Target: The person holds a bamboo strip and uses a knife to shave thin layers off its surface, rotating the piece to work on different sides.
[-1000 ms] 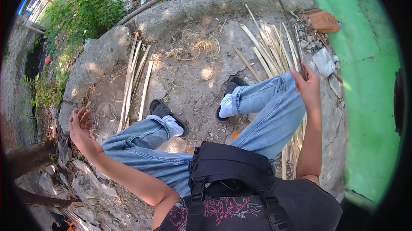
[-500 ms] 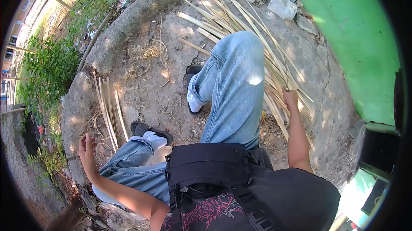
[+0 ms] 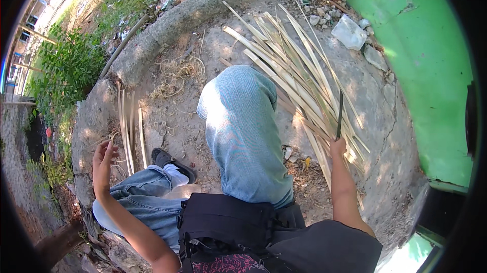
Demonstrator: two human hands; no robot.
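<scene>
The right hand (image 3: 337, 147), gripping a dark blade (image 3: 339, 115) pointing toward twelve o'clock over the bamboo strips (image 3: 289, 70), could slip toward the raised knee (image 3: 238, 110), while the left hand (image 3: 103, 159) hangs open.

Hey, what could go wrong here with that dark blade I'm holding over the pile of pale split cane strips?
The right hand grips a thin dark blade pointing up over the pale split cane strips, close beside the raised knee in blue jeans; a slip might cut the leg. The left hand is open and empty, near a smaller bundle of strips, whose edges might give splinters.
</scene>
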